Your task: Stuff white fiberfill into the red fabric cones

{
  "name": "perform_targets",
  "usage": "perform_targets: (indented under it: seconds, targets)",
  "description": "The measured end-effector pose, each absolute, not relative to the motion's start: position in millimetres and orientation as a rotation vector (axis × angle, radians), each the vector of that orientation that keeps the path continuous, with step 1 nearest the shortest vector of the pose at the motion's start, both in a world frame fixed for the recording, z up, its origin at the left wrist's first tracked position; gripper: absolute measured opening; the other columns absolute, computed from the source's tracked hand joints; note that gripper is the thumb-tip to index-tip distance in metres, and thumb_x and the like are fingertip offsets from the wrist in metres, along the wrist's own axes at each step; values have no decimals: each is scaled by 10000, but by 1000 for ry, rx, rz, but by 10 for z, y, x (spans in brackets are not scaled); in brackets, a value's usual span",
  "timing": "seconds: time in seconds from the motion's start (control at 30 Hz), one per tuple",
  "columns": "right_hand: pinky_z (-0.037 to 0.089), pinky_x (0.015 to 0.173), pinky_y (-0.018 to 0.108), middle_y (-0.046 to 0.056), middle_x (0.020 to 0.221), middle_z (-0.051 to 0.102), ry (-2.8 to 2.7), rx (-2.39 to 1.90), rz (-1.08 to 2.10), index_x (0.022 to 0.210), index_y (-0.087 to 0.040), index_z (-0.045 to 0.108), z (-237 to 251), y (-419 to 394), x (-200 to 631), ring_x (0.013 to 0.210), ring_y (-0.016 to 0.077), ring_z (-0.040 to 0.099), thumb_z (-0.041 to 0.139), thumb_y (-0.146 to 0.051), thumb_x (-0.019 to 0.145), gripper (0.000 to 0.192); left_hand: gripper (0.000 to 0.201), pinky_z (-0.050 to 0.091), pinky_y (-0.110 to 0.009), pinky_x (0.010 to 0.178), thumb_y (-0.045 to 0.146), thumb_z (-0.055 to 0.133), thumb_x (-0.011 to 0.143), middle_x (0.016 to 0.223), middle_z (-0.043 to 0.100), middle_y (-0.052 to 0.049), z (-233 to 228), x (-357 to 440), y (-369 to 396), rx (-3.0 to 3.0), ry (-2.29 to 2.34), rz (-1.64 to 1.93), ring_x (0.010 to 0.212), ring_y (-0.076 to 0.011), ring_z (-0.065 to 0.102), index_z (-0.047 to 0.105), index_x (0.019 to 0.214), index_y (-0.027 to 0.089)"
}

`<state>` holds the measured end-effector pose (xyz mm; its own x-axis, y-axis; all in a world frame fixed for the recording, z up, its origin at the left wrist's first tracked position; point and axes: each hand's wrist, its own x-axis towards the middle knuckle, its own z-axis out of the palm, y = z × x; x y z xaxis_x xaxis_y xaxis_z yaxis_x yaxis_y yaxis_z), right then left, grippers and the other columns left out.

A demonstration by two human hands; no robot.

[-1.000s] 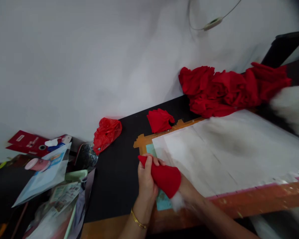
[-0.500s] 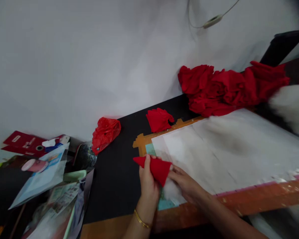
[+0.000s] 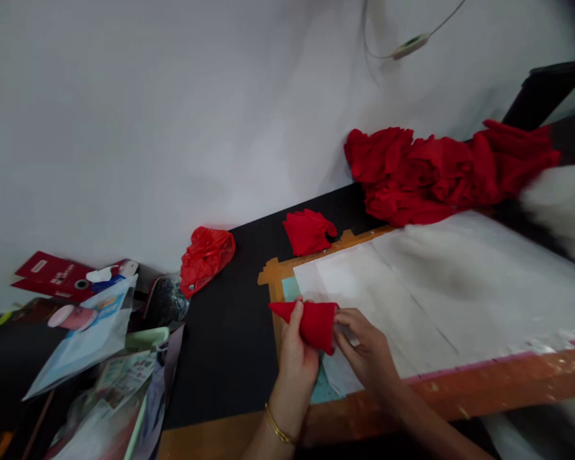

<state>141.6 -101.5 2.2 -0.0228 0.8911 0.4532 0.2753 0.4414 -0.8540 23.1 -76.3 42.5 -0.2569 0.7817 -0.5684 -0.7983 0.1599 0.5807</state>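
Note:
A red cloth cone (image 3: 320,326) lies in my left hand (image 3: 297,354), its tip pointing left and its open end to the right. The left thumb lies across the cone and the fingers wrap behind it. At the open end is my right hand (image 3: 367,348), its thumb and fingers closed at the rim. A small bit of white stuffing (image 3: 347,332) shows between those fingers; how much is inside the cone is hidden. Both hands are above the near left corner of the white sheet (image 3: 364,275).
Red cloth pieces (image 3: 426,172) are heaped at the back right, with a smaller red stack (image 3: 309,231) left of them. White fluff (image 3: 565,204) lies far right. A red plastic bag (image 3: 206,255) sits on the black tabletop (image 3: 220,358). At left are a green-rimmed bin (image 3: 148,337) and a pink spool (image 3: 71,317).
The white stuffing that hung below the cone's open end is mostly out of sight now. My right hand has moved up against the rim, and the cone has turned more level and shifted slightly right.

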Motion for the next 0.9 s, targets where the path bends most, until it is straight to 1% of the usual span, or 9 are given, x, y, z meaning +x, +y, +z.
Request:
perform_targets:
  seconds: [0.07,0.13,0.23,0.33,0.43,0.53,0.67,0.8,0.9]
  targets:
    - [532,784,351,75,991,646,-1634,-1039,704,1058,-228,585,37,-983,1419,930,215,614,474,-77,882,257,306,572,-273,730,208,738,773,895,716,-72,423,260,-799,-21,1061,1469,750,-165,693,634,1053,143]
    - [534,849,396,99,1034,664,-1759,-981,791,1080,-210,607,62,-986,1407,991,240,614,452,-63,866,302,313,573,-280,740,198,747,758,898,721,-79,428,271,-816,-18,1079,1463,760,-173,698,639,1046,141]
    - [495,983,464,141,1210,646,-1895,-857,977,1203,-183,594,101,-1025,1373,1158,274,579,442,-75,859,391,341,578,-322,749,239,794,712,860,725,-74,450,286,-844,61,1102,1451,752,-196,704,648,1004,141]
    - [476,1020,482,163,1372,558,-1948,-813,1107,1397,-178,462,133,-1043,1349,1283,288,508,423,-117,886,515,326,577,-359,749,302,815,689,806,719,-65,470,316,-907,154,1075,1414,733,-211,699,654,919,137]
    - [387,1097,529,172,1492,427,-1993,-827,1128,1490,-167,325,150,-1030,1353,1390,299,382,415,-136,887,611,309,568,-357,765,315,816,685,804,720,-72,470,337,-973,199,1064,1363,744,-211,696,657,876,131]
    - [358,1114,530,173,1454,471,-2012,-827,1169,1442,-157,402,131,-1011,1392,1373,299,400,437,-152,874,569,306,562,-363,772,296,827,658,780,715,-65,464,311,-988,168,1084,1309,719,-210,693,654,851,135]
    - [505,967,424,117,1165,661,-1977,-816,1309,1168,-160,615,83,-991,1440,1094,250,608,466,-128,824,376,261,556,-366,793,286,801,664,755,705,-57,474,251,-955,120,959,1272,718,-210,692,644,824,150]
    - [481,984,443,158,1182,649,-2105,-940,1169,1142,-128,611,59,-980,1363,1133,276,590,442,-109,824,360,272,560,-342,747,271,802,655,770,718,-69,459,281,-958,100,1010,1266,711,-202,688,649,842,146]
    - [521,906,450,187,1075,689,-2178,-1097,1126,1042,-101,648,56,-974,1283,1022,293,651,409,-83,830,320,268,547,-278,671,202,818,614,740,720,-60,424,321,-976,86,1180,1261,652,-171,673,658,816,126]
